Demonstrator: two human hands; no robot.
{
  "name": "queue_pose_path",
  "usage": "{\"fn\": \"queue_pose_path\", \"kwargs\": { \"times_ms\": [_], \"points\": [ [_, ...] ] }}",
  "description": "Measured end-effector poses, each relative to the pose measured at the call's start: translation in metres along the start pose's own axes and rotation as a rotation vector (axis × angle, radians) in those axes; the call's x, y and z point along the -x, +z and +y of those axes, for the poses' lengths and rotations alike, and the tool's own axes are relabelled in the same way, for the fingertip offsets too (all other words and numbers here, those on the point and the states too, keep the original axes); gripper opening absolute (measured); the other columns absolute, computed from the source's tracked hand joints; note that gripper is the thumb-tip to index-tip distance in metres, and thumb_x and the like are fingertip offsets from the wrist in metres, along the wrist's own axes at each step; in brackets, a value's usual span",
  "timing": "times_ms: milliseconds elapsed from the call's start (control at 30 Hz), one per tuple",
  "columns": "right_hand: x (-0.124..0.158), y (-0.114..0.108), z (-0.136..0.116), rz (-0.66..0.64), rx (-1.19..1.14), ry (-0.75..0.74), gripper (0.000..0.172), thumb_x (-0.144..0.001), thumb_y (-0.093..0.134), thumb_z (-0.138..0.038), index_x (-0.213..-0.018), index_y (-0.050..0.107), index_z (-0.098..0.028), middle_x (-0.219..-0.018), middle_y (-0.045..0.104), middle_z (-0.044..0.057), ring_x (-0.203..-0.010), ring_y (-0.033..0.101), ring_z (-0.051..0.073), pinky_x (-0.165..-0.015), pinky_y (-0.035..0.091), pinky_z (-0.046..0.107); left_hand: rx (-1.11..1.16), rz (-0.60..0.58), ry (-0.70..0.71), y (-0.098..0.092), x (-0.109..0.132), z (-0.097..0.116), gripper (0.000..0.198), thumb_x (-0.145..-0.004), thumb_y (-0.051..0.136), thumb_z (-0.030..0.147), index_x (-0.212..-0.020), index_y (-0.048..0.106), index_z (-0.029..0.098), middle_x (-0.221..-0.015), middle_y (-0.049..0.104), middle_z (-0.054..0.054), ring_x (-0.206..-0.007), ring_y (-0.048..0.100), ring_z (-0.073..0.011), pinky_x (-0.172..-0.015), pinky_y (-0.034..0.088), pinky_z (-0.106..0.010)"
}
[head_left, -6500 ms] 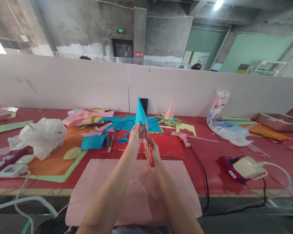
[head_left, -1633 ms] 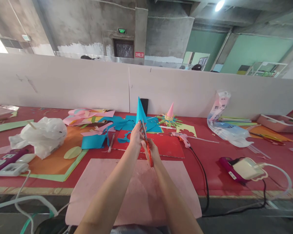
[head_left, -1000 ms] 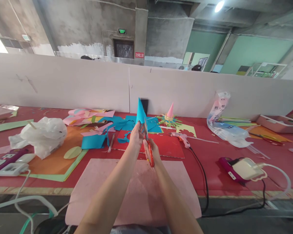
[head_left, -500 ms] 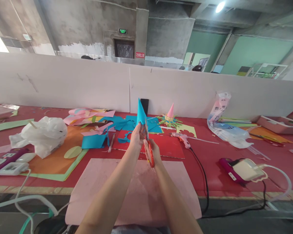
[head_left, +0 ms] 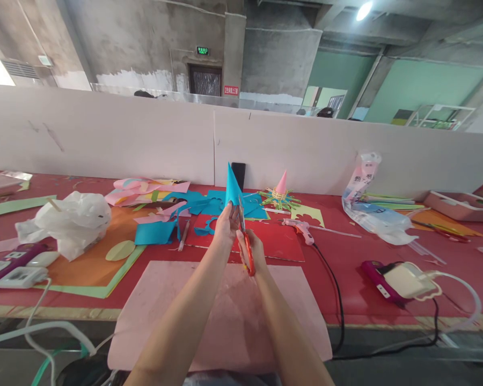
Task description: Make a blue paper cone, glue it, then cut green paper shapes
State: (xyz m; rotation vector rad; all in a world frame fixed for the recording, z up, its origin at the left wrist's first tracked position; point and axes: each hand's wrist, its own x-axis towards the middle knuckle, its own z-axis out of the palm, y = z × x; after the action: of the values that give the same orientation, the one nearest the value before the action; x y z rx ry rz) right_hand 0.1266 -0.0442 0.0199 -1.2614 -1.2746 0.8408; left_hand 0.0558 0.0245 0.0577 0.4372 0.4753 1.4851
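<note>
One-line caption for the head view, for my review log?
Left hand holds a blue paper cone while right hand holds red-handled scissors at its base.

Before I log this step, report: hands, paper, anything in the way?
Left hand holds blue paper cone, tip up. Right hand grips red-handled scissors, blades at cone's base. Nothing blocking.

Green sign (head_left: 201, 51) above the doorway (head_left: 203, 80), perhaps "EXIT"; red placard (head_left: 231, 90) on the pillar (head_left: 234, 48), characters too small.

Left hand (head_left: 225, 225), right hand (head_left: 253, 251), grips closed
</note>
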Motion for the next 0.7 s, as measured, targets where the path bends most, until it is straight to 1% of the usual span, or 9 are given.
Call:
{"fn": "queue_pose_path", "kwargs": {
  "times_ms": [100, 233, 467, 600, 700],
  "points": [
    [-0.001, -0.001, 0.001, -0.017, -0.023, 0.006, 0.042, -0.07, 0.047, -0.062, -0.078, 0.054, -0.021, -0.049, 0.046, -0.005, -0.04, 0.038, 0.009, -0.04, 0.029, 0.022, -0.007, 0.004, -0.001, 0.0, 0.0, 0.0, 0.019, -0.074, 0.062, 0.033, -0.088, 0.061, 0.02, -0.098, 0.067, -0.005, -0.11, 0.054, -0.0199, -0.097, 0.04, -0.031],
    [-0.002, -0.001, 0.002, -0.006, -0.022, 0.0, 0.041, -0.07, 0.049, -0.06, -0.078, 0.055, -0.021, -0.049, 0.047, -0.004, -0.041, 0.04, 0.01, -0.04, 0.03, 0.022, -0.013, 0.008, -0.004, 0.0, 0.0, 0.0, 0.021, -0.074, 0.062, 0.033, -0.09, 0.061, 0.02, -0.1, 0.066, -0.005, -0.111, 0.053, -0.0203, -0.097, 0.04, -0.031],
    [-0.003, 0.0, 0.004, 0.022, 0.032, -0.028, 0.045, -0.07, 0.048, -0.061, -0.082, 0.058, -0.019, -0.051, 0.053, -0.002, -0.049, 0.049, 0.013, -0.046, 0.035, 0.022, -0.031, 0.002, 0.008, 0.001, 0.003, 0.0, 0.026, -0.074, 0.061, 0.037, -0.094, 0.061, 0.02, -0.108, 0.064, -0.006, -0.114, 0.051, -0.0204, -0.098, 0.039, -0.032],
    [-0.007, -0.001, 0.008, 0.059, 0.111, -0.045, 0.043, -0.07, 0.049, -0.059, -0.084, 0.059, -0.02, -0.061, 0.061, 0.001, -0.06, 0.057, 0.016, -0.052, 0.041, 0.024, -0.013, 0.001, -0.009, 0.005, 0.007, -0.002, 0.026, -0.075, 0.06, 0.039, -0.095, 0.061, 0.022, -0.11, 0.063, -0.004, -0.113, 0.051, -0.0196, -0.095, 0.042, -0.029],
    [-0.01, -0.001, 0.012, 0.084, 0.185, -0.06, 0.039, -0.069, 0.053, -0.055, -0.088, 0.059, -0.021, -0.072, 0.065, 0.002, -0.067, 0.06, 0.017, -0.06, 0.044, 0.026, -0.045, -0.007, -0.044, 0.007, 0.009, -0.004, 0.024, -0.075, 0.06, 0.041, -0.091, 0.062, 0.023, -0.106, 0.065, -0.004, -0.108, 0.055, -0.0195, -0.089, 0.046, -0.027]
  ]
}}
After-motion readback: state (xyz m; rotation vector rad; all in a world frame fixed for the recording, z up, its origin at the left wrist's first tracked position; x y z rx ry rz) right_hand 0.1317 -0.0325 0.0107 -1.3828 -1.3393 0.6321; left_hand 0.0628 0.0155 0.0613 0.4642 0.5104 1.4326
